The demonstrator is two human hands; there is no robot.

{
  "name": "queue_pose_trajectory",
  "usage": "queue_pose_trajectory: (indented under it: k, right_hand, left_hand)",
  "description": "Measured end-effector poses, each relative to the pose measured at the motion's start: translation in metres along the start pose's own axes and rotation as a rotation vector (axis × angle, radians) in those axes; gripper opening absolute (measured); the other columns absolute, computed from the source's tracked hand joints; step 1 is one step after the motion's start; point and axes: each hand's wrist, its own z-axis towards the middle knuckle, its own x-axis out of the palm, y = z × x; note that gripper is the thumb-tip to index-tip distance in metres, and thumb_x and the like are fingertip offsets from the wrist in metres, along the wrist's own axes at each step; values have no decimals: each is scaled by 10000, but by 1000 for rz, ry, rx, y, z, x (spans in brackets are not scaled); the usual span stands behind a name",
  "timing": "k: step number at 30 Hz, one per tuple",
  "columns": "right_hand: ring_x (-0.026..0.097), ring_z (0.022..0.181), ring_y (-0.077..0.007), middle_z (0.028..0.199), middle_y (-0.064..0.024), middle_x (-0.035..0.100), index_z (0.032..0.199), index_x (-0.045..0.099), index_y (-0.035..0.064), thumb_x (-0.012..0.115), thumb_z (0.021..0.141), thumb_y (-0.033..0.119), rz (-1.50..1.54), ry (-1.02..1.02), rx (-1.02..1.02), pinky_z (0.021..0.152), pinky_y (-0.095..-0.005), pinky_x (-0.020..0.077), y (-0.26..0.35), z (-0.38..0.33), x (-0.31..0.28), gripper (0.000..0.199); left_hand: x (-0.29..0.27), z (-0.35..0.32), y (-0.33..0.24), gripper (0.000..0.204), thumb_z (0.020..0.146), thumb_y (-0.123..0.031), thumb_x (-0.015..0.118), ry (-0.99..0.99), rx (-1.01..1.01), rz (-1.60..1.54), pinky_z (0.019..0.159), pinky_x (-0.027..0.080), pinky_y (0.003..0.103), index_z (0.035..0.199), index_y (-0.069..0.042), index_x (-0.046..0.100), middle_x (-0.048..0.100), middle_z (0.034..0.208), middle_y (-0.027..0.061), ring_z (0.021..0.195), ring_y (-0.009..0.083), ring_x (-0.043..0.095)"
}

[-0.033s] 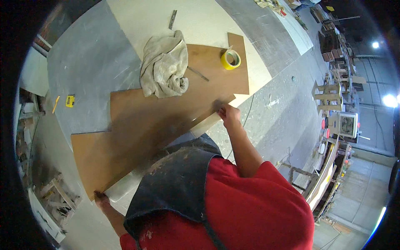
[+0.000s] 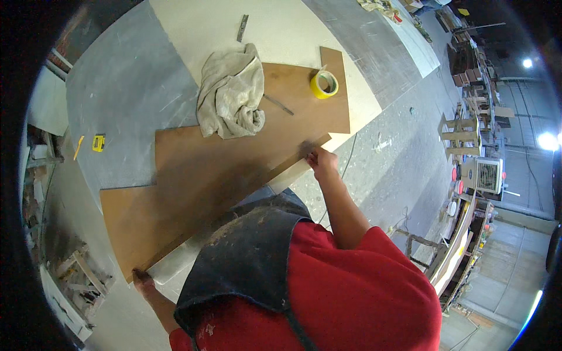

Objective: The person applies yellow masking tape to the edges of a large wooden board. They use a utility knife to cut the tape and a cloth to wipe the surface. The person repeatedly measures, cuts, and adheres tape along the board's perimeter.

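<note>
A large brown board with stepped edges (image 2: 211,158) lies across the table in front of me. At its near left corner, my left hand (image 2: 142,279) is closed on the edge, thumb on top. My right hand (image 2: 321,161) pinches the near edge toward the right end, fingers bent together. Between the hands a narrow brown band (image 2: 293,164) follows that edge; whether it is a separate strip, I cannot tell. On the board rest a crumpled beige cloth (image 2: 231,93), a thin dark rod (image 2: 278,104) partly under the cloth, and a yellow tape roll (image 2: 332,91).
Beneath the board are a cream sheet (image 2: 181,20) and a grey tabletop (image 2: 129,76). A yellow tape measure (image 2: 98,143) and a yellow pencil-like stick (image 2: 78,147) lie left, a short dark ruler (image 2: 242,28) far. Wooden stools (image 2: 462,136) stand off to the right.
A small bright glint along the board's near edge has gone. Both hands keep practically the same places.
</note>
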Motion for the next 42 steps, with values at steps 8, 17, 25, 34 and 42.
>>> queue_pose_trajectory:
  k: [8,17,25,34,42]
  right_hand:
    - [631,635,-210,811,-121,658,931,640,-16,729,806,20,-68,67,-53,532,-344,542,-5,6,8,158]
    - [675,780,-244,953,-132,658,1206,542,-55,728,862,99,-220,-82,-175,679,-367,588,4,-13,26,420]
    - [667,770,-175,835,-74,678,1125,639,-7,706,860,143,-361,84,-153,658,-326,552,10,-12,22,312]
    - [712,959,-351,1000,-183,740,1096,697,25,664,873,259,-1146,72,-1009,828,-432,554,97,-7,88,324]
    - [600,1182,-430,1243,-282,639,1293,591,-37,637,855,381,-1462,278,-1344,1010,-485,486,140,94,212,607]
  left_hand:
    - [19,-27,-32,132,931,-224,693,-141,48,65,589,571,297,976,-106,730,729,848,21,686,174,676]
    - [127,-64,-35,234,786,-312,846,-466,-61,295,455,419,262,845,-154,684,673,739,-25,496,126,537]
    - [156,-89,-32,291,873,-397,763,-638,-34,303,409,388,288,857,-120,677,583,667,16,457,142,447]
    - [83,-44,-25,252,918,-225,658,-338,0,-127,686,536,381,1102,-54,655,664,1041,77,830,241,652]
    - [41,-40,-28,321,1035,-276,494,-217,66,-181,900,524,421,1183,-48,666,706,1157,82,1020,269,654]
